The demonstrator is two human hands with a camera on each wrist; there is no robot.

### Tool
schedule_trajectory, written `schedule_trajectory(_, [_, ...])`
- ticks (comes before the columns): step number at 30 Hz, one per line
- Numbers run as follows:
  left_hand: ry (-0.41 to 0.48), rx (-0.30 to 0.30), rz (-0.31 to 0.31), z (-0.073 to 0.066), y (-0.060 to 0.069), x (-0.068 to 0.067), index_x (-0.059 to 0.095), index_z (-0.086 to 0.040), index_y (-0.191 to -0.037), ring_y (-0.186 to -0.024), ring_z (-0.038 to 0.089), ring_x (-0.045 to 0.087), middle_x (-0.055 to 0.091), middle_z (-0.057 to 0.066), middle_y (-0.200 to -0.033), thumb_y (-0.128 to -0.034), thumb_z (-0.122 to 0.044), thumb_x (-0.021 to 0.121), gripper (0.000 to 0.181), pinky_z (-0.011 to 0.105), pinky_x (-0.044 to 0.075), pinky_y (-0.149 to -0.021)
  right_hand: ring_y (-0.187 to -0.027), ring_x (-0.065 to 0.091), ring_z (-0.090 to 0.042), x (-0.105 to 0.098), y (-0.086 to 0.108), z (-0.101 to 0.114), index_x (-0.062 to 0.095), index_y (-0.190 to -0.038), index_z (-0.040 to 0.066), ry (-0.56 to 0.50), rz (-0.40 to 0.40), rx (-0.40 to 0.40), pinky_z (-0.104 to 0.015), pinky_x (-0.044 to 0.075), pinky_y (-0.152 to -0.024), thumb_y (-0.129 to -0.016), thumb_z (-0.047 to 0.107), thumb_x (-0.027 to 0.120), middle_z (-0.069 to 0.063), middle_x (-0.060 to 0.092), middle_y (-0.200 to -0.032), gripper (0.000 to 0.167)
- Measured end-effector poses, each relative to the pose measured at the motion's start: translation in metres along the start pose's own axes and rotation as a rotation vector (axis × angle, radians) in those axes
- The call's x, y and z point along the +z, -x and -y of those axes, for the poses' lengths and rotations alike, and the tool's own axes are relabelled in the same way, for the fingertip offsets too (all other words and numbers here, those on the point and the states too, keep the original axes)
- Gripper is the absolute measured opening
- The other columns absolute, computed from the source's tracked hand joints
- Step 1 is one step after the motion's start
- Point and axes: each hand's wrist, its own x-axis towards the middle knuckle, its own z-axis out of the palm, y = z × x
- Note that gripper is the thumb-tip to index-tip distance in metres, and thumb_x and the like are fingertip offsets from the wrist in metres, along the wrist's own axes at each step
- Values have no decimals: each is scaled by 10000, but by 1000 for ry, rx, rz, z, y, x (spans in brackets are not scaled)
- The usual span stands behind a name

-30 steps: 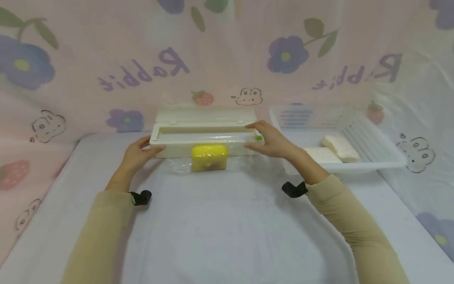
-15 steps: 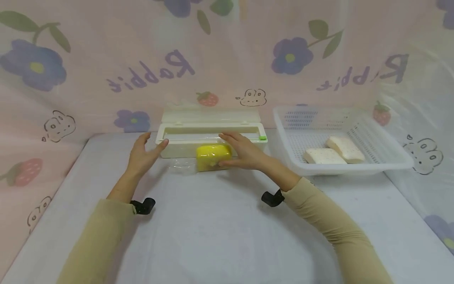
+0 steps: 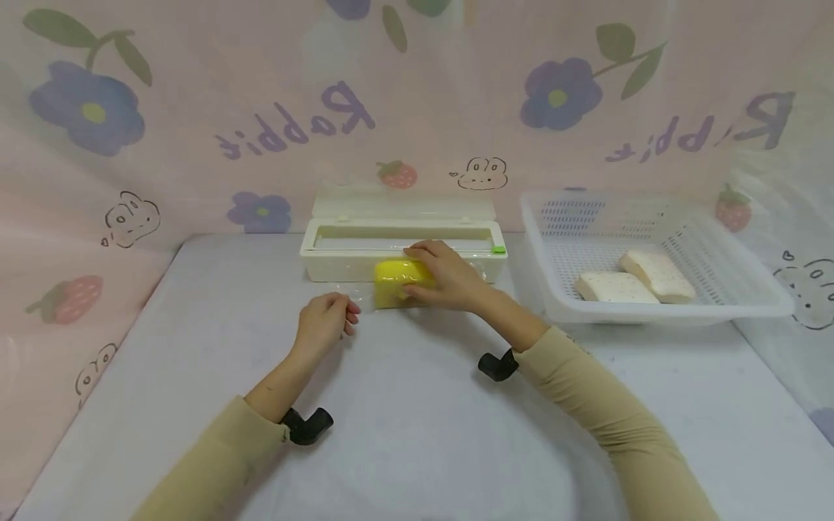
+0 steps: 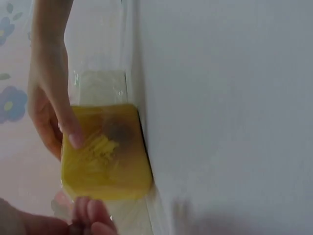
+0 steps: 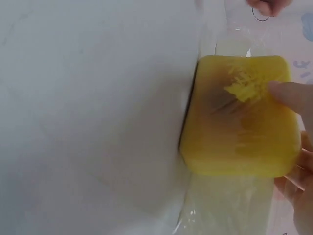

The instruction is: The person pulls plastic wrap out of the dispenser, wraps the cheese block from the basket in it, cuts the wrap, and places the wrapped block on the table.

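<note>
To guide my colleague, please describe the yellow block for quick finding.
On the white table stands a long cream plastic box. At its front, the right hand holds the glossy rounded yellow block, unlike the off-white slabs in the white plastic basket.

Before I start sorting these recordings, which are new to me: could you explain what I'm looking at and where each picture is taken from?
There is no machine here: these are a person's bare hands. The wide picture comes from a camera worn on the head, looking forward and down. The two close ones come from a camera on each wrist, so the scene looks turned sideways.

On the table stands a white box, lid up. To its right, a basket holds two pale bars. In front of the box is a yellow block with clear film around it.

The right hand grips the block. The left hand has curled fingers near the film; whether it pinches it, I can't tell.
</note>
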Motion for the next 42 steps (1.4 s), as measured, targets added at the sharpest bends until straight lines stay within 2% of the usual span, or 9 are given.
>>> schedule_trajectory(2, [-7,-41,101,0,3,7,678,44,-934,-545,84,566,643,48,-713,-942,-112,385,332,206,454,-535,-1220,473,-284,2,1,1,510,-1345,9,17,-17,8,-400,377,-1084,-847,364,720,-142,528,-1304,646])
schedule_trajectory(5, [39,-85,198,0,3,17,656,86,-1020,-543,83,582,667,111,-787,-926,-83,388,330,211,495,-540,-1191,485,-281,4,1,5,514,-1340,-3,35,-31,28,-390,397,-1064,-854,350,715,-142,534,-1284,634])
schedule_trajectory(10, [124,-156,293,-2,0,28,553,153,-1180,-591,89,626,666,227,-979,-969,-95,391,364,224,548,-594,-1160,503,-286,8,2,13,520,-1331,-19,93,-56,48,-382,420,-1039,-883,328,680,-154,543,-1259,588])
schedule_trajectory(13, [150,-169,309,-2,-2,33,520,171,-1208,-665,106,653,647,265,-1069,-979,-88,383,372,242,569,-660,-1135,515,-286,10,3,17,526,-1321,-23,127,-69,65,-381,435,-1017,-890,319,672,-154,552,-1230,570])
schedule_trajectory(21, [351,-213,235,-1,-4,46,397,184,-1334,-965,225,605,556,305,-1219,-960,-22,425,428,279,526,-891,-1141,541,-308,16,9,24,548,-1295,-7,68,-121,110,-411,446,-1007,-851,265,716,-175,515,-1309,547])
schedule_trajectory(24, [433,-214,208,0,-3,50,344,168,-1379,-992,230,578,537,290,-1214,-946,-1,434,473,289,498,-928,-1162,547,-324,16,11,26,558,-1287,2,42,-132,122,-430,442,-1017,-822,251,745,-184,507,-1348,560])
schedule_trajectory(27, [474,-197,180,0,-2,52,377,142,-1376,-971,218,568,543,254,-1164,-924,14,446,475,313,482,-946,-1120,552,-318,16,13,27,571,-1269,-3,38,-139,115,-423,444,-988,-806,248,757,-173,579,-1268,559])
schedule_trajectory(34, [491,-181,155,-3,-1,56,402,147,-1333,-1057,248,541,516,258,-1247,-909,23,496,452,403,429,-1040,-1075,562,-270,13,19,27,617,-1204,17,-69,-156,161,-405,441,-944,-792,237,756,-115,655,-1165,487])
schedule_trajectory(42, [419,-122,49,0,1,52,515,55,-1132,-943,176,560,590,150,-1088,-888,-65,640,299,229,458,-816,-928,605,-232,9,35,26,603,-1206,0,-313,-194,246,-329,520,-761,-831,257,728,-126,664,-1115,472])
